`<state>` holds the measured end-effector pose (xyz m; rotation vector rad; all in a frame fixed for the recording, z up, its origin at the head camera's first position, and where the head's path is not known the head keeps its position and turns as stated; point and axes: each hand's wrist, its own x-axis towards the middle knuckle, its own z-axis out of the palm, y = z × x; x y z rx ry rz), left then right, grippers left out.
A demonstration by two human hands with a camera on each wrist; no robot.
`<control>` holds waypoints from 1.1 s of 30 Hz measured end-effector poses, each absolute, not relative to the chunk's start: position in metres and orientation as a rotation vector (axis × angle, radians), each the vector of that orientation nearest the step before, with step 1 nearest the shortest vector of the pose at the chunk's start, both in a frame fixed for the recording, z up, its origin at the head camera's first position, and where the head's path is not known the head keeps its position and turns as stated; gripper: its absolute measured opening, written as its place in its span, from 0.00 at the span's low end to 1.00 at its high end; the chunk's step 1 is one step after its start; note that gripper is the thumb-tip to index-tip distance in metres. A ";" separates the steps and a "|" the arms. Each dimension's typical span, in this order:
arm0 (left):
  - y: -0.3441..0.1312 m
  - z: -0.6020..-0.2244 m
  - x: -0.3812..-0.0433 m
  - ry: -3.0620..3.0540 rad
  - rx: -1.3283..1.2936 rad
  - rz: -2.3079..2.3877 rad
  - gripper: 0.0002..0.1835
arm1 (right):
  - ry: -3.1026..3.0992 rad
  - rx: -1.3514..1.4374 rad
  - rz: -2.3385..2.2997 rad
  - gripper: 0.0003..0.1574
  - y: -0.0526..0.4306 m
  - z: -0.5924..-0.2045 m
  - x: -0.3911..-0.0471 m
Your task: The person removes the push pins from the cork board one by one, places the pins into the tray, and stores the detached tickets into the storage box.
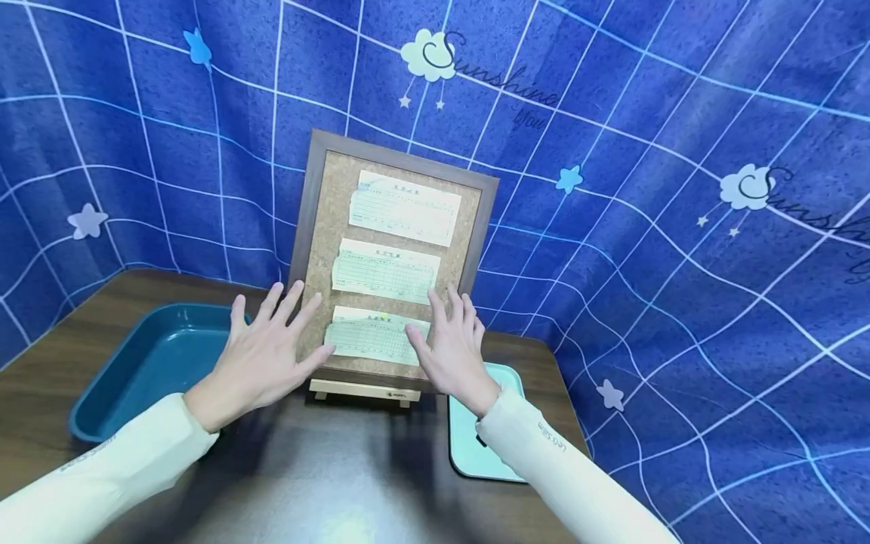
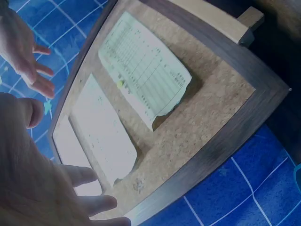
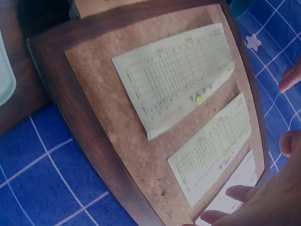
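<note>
A framed cork board leans upright on a small wooden easel. Three pale green printed slips are on it, one above another: a top slip, a middle slip and a bottom slip. The bottom one has a yellow pushpin near its upper edge. My left hand hovers before the board's lower left, fingers spread, holding nothing. At the lower right, my right hand is held up with straightened fingers and nothing in it. The wrist views show the slips' edges curling slightly off the cork.
A deep teal tray lies left on the brown wooden table. To the right is a flat mint tray, partly covered by my right sleeve. A blue curtain with white lines hangs behind the board.
</note>
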<state>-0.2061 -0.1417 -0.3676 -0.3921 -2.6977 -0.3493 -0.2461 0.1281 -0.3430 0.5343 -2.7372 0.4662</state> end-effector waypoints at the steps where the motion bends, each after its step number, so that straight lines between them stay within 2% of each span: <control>1: -0.141 -0.366 -0.207 -2.696 -0.390 -0.353 0.43 | -2.740 0.536 0.457 0.50 0.128 -0.341 -0.247; 7: -0.140 -0.358 -0.210 -2.668 -0.383 -0.405 0.42 | -2.746 0.550 0.446 0.46 0.126 -0.328 -0.251; 17: -0.135 -0.340 -0.217 -2.560 -0.397 -0.481 0.32 | -2.716 0.558 0.432 0.44 0.121 -0.310 -0.259; 33: -0.135 -0.312 -0.233 -2.345 -0.390 -0.591 0.27 | -2.673 0.605 0.439 0.39 0.111 -0.290 -0.268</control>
